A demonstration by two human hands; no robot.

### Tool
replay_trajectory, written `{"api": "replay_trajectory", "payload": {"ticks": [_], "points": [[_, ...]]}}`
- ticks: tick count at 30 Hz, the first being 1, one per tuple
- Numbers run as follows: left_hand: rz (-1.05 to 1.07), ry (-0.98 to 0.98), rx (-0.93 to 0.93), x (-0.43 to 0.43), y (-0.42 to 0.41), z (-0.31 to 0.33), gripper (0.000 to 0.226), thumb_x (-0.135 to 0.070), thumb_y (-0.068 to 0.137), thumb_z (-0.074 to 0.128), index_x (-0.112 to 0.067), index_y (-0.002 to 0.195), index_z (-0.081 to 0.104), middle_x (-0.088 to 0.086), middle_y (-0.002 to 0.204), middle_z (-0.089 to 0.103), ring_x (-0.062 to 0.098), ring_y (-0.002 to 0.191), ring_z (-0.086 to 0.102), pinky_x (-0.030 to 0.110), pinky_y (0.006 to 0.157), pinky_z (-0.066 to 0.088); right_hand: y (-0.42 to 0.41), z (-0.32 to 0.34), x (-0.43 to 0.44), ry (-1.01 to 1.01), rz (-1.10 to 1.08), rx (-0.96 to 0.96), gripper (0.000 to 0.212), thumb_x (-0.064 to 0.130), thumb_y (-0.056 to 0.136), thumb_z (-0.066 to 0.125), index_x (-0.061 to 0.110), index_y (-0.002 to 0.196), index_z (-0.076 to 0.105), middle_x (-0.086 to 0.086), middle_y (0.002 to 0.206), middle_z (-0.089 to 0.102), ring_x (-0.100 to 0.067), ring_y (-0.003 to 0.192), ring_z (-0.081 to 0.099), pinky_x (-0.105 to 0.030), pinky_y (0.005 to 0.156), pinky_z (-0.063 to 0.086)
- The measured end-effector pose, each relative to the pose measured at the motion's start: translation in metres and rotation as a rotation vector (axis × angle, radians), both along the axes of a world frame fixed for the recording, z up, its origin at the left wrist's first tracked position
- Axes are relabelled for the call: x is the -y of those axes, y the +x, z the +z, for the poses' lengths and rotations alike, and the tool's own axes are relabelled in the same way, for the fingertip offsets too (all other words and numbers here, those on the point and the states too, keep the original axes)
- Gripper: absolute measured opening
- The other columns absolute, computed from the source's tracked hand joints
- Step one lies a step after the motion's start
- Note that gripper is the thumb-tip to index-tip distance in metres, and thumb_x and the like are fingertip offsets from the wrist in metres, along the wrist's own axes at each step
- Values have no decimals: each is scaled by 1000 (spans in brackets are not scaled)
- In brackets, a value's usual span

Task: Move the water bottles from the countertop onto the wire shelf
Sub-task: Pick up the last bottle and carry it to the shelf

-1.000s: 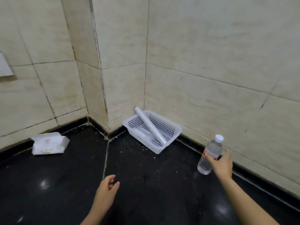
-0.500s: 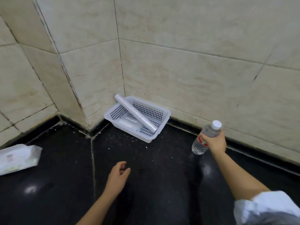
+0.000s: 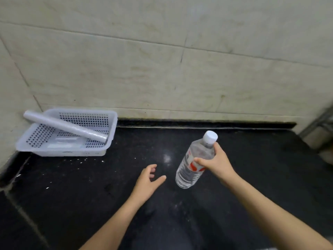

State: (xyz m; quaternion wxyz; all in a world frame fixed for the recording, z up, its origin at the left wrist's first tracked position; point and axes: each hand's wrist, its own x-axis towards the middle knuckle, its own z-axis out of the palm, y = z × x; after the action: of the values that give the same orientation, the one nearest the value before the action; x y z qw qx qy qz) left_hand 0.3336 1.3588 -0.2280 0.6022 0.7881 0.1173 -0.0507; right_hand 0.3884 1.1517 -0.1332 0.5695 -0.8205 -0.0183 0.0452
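One clear, white-capped, red-labelled water bottle [image 3: 188,175], tilted, gripped by right hand [image 3: 216,163]; left hand [image 3: 146,183] relaxed.

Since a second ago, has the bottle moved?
Yes. The bottle has been lifted off the countertop and away from the wall, tilted in the right hand.

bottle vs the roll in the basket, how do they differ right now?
The water bottle is gripped tilted in the right hand above the countertop; the roll lies slanted across the white basket, one end on its rim, untouched. The bottle is clear with white cap and red-and-white label; the roll is plain whitish. Both are cylindrical.
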Motion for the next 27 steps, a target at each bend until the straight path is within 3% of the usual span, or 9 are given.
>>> {"api": "replay_trajectory", "payload": {"ticks": [3, 7, 10, 12, 17, 21, 27], "points": [[-304, 33, 59, 62, 0, 8, 72, -28, 73, 74, -20, 134, 37, -2, 126, 43, 10, 111, 45, 21, 90, 34, -35, 11, 40, 59, -65, -2, 66, 17, 50, 79, 15, 110, 52, -3, 105, 63, -12, 95, 62, -25, 83, 51], [-565, 126, 185, 148, -6, 25, 86, -51, 51, 73, -34, 128, 39, -8, 125, 50, 8, 116, 48, 25, 95, 40, -80, 17, 107, 88, -201, 21, 58, 15, 51, 75, 22, 104, 53, -3, 107, 64, -14, 97, 63, -28, 83, 53], [-641, 99, 229, 216, -16, 35, 71, -49, 48, 71, -46, 113, 43, -7, 121, 55, 9, 113, 52, 34, 97, 46, -113, 22, 166, 113, -283, 37, 55, 8, 58, 77, 24, 105, 52, -2, 108, 64, -12, 98, 64, -24, 79, 54], [-692, 34, 233, 266, -29, 41, 58, -41, 51, 74, -50, 101, 46, -7, 116, 59, 6, 107, 57, 32, 93, 50, -134, 24, 207, 129, -331, 62, 53, 1, 65, 76, 26, 104, 51, 1, 106, 63, -10, 96, 64, -19, 73, 54], [-765, -104, 205, 389, -66, 50, 54, -32, 53, 78, -40, 100, 54, -7, 102, 69, 4, 95, 65, 27, 85, 53, -182, 29, 312, 111, -448, 118, 57, 14, 54, 72, 30, 103, 49, 6, 103, 62, -1, 90, 64, -15, 67, 51], [-838, -101, 179, 464, -88, 50, 53, -28, 54, 79, -35, 100, 55, -7, 97, 71, 4, 90, 67, 25, 82, 54, -210, 27, 382, 148, -533, 136, 55, 16, 49, 71, 29, 98, 51, 7, 98, 63, 9, 79, 63, -11, 64, 49], [-968, -58, 193, 548, -83, 48, 55, -30, 55, 78, -39, 103, 51, -10, 103, 69, -3, 95, 63, 30, 91, 51, -214, 17, 465, 167, -674, 169, 70, 35, 35, 73, 21, 102, 54, -5, 101, 67, -10, 86, 65, -23, 75, 51]]}}
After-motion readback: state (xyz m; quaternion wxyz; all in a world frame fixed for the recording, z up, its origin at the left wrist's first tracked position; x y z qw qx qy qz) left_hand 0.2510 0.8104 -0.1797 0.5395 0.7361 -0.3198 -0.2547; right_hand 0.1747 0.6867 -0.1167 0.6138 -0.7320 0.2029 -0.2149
